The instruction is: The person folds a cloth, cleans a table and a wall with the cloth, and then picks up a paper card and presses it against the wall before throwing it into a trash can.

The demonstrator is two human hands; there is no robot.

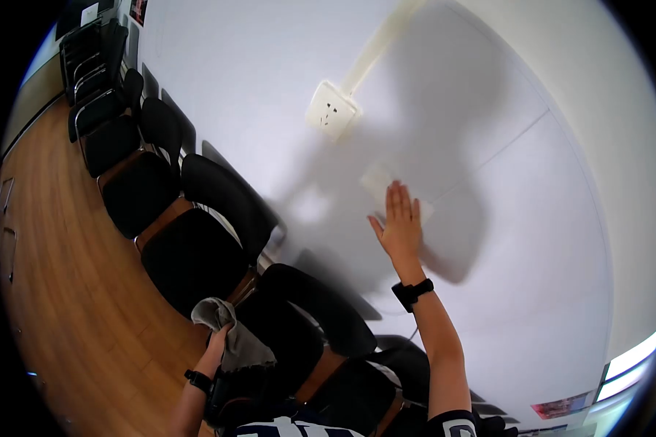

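My right hand [401, 227] lies flat with its fingers stretched out over a thin, pale squarish sheet [377, 177] on the white wall [525, 240]. Part of that sheet is hidden under the palm and fingers; I cannot tell its kind. A grey cloth [246, 349] hangs bunched from my left hand [217, 342], which is closed on it low in front of the chairs. Both wrists wear black bands.
A white wall socket [332, 111] with a pale cable cover [375, 51] sits above my right hand. Several black chairs [193, 251] line the wall on the left, beside the wooden floor [87, 291]. A poster [561, 406] shows at the lower right.
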